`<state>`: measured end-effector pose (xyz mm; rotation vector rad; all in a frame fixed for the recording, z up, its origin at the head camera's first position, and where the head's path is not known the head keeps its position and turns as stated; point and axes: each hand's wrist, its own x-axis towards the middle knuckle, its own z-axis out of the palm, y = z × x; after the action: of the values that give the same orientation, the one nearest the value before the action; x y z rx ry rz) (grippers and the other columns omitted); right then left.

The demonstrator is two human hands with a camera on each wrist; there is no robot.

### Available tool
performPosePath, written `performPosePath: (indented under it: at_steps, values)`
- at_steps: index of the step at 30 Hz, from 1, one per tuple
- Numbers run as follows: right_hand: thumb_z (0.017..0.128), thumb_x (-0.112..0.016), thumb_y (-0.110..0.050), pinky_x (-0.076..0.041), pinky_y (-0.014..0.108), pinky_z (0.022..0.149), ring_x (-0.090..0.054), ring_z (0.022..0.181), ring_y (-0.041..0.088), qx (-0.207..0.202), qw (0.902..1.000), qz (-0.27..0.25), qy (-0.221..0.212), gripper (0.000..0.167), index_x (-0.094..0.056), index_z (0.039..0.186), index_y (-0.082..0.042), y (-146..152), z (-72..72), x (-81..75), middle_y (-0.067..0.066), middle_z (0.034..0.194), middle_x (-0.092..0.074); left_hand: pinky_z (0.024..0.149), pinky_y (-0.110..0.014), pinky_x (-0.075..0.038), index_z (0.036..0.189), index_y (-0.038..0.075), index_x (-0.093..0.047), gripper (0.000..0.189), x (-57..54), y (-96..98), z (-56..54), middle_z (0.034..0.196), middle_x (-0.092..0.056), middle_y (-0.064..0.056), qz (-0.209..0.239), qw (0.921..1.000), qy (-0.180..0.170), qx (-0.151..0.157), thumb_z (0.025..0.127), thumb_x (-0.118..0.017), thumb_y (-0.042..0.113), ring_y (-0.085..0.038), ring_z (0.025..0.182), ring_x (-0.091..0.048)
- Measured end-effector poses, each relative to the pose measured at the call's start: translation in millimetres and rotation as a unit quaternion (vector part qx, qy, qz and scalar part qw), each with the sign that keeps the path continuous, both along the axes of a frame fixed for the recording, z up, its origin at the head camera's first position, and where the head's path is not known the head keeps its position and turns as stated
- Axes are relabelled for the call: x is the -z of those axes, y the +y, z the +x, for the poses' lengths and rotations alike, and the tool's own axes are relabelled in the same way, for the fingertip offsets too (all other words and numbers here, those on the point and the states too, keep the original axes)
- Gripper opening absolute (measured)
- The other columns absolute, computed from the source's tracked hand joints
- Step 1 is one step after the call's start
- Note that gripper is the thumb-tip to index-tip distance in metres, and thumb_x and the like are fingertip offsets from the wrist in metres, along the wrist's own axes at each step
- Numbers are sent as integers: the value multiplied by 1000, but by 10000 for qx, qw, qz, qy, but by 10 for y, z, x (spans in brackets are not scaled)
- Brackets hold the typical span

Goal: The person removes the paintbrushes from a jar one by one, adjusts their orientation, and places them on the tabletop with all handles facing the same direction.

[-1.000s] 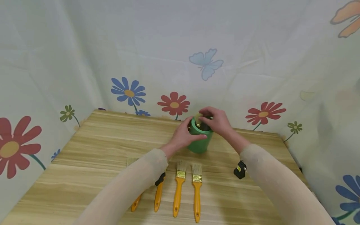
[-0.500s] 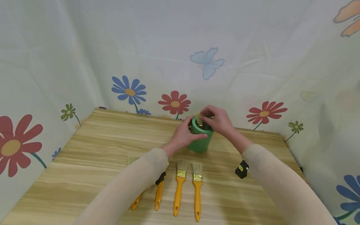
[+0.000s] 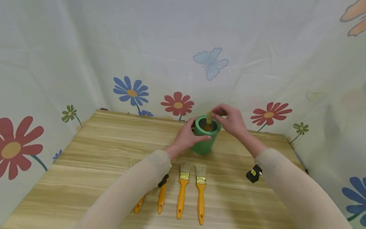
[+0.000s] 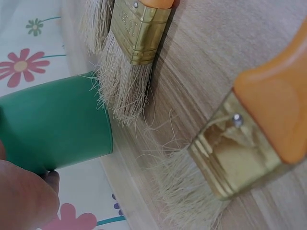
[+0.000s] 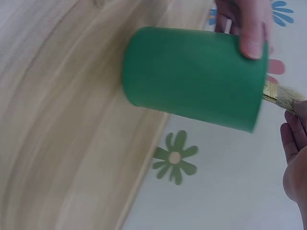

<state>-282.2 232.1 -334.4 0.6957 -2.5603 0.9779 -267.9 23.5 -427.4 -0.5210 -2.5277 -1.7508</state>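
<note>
A green cylindrical holder (image 3: pixel 203 147) stands upright near the table's back edge. My left hand (image 3: pixel 186 137) grips its upper side, thumb across the front; the left wrist view shows only part of this hand (image 4: pixel 26 199). Inside the holder, handle down, is a paintbrush (image 3: pixel 209 122) whose metal band and pale bristles rise at the rim. My right hand (image 3: pixel 233 120) pinches the bristles between thumb and fingers. From the side, the right wrist view shows that paintbrush (image 5: pixel 271 91) protruding from the holder (image 5: pixel 192 76), with the right fingertips on its bristles.
Several orange-handled paintbrushes lie in a row on the wooden table, bristles away from me, including one at the right end (image 3: pixel 201 190) and one beside it (image 3: pixel 181 194). My left sleeve (image 3: pixel 137 181) covers part of the others. A flower-printed curtain (image 3: pixel 160 63) hangs behind the table.
My right hand has moved right and slightly up, with the pinched brush shifting rightward in the holder's mouth. More of the opening shows. My left hand keeps its grip on the holder.
</note>
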Motion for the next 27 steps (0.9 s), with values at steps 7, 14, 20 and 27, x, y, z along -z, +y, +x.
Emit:
performPosePath:
  at_steps: [7,14,20,27]
  values:
    - [101,-77,-12,-61,34,93,-76,98,22,251,9990,-323,171,18,-74,116,-3,167,74,-300,12,106,-77,115,-46,-49,157,19,-47,91,-6,-6,3,148,-59,-1,150,9998,-120,50,83,-95,42,-24,135,-58]
    - [101,-77,-15,-54,12,84,-69,93,2,439,9890,-1407,-90,25,-73,122,-1,367,224,-698,-3,106,-75,113,-46,-51,156,21,-47,90,-4,-11,-4,148,-59,0,150,9997,-201,47,82,-96,39,-24,137,-57]
    - [99,-79,-15,-55,14,83,-71,94,4,624,9783,-1936,-380,23,-75,121,-8,607,382,-839,-13,101,-75,113,-46,-51,156,21,-48,91,12,-16,-13,147,-59,0,78,9999,-106,19,81,-96,40,-24,136,-57]
    - [102,-77,-24,-57,19,68,-71,87,6,585,9882,-726,-1218,31,-71,126,-6,830,608,-692,-12,101,-76,112,-47,-51,156,21,-47,92,6,-37,-5,147,-59,0,62,9999,-80,39,81,-96,41,-25,135,-58]
